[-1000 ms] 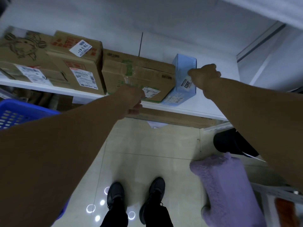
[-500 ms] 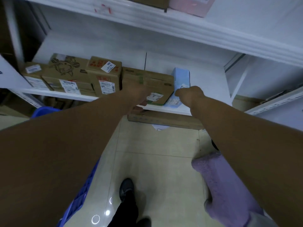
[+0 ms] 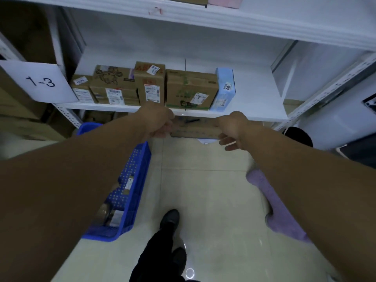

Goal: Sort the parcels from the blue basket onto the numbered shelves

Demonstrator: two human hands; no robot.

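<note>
Cardboard parcels (image 3: pixel 191 88) sit just beyond left hand (image 3: pixel 160 123) and right hand (image 3: pixel 234 129).

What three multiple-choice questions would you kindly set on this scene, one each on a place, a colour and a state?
1. Where is the blue basket?
A) hanging on the wall
B) on the floor, at the person's left
C) on the purple mat

2. What colour is the box at the right end of the row on the shelf?
A) red
B) green
C) light blue

3. What is the right hand doing?
A) gripping a parcel
B) holding nothing, fingers relaxed
C) pressing the basket

1 B: it stands on the tiles.
2 C: its face is pale blue.
3 B: its fingers hang free.
</note>
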